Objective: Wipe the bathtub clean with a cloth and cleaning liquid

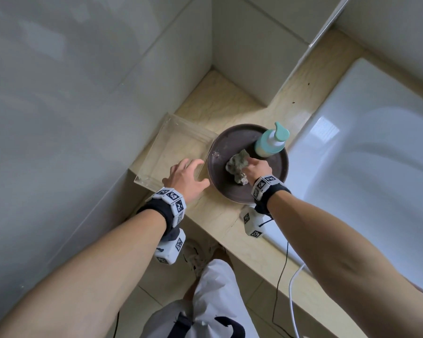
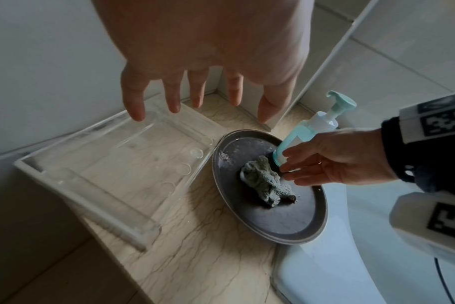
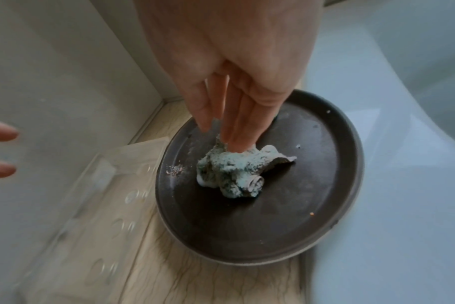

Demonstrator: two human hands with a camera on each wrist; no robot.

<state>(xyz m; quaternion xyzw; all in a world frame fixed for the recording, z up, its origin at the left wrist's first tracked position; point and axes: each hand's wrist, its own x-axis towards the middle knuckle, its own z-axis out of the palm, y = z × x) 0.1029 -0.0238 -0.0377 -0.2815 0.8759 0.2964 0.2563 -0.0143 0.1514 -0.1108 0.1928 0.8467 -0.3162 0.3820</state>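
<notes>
left hand (image 1: 186, 178) spread, right hand (image 1: 258, 168) fingers extended

dark brown plate (image 1: 220, 189) with a crumpled grey-green cloth (image 1: 237, 168); far right on it a mint and white pump bottle (image 1: 271, 142). beige veined counter (image 1: 220, 98), clear tray (image 1: 156, 147) on the left, white bathtub (image 1: 364, 132) on the right.

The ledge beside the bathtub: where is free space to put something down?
Bare ledge lies in the corner behind the clear tray, and nearer, in front of the dark plate. The plate's far side is crowded by pump bottle, cloth and right hand.
</notes>
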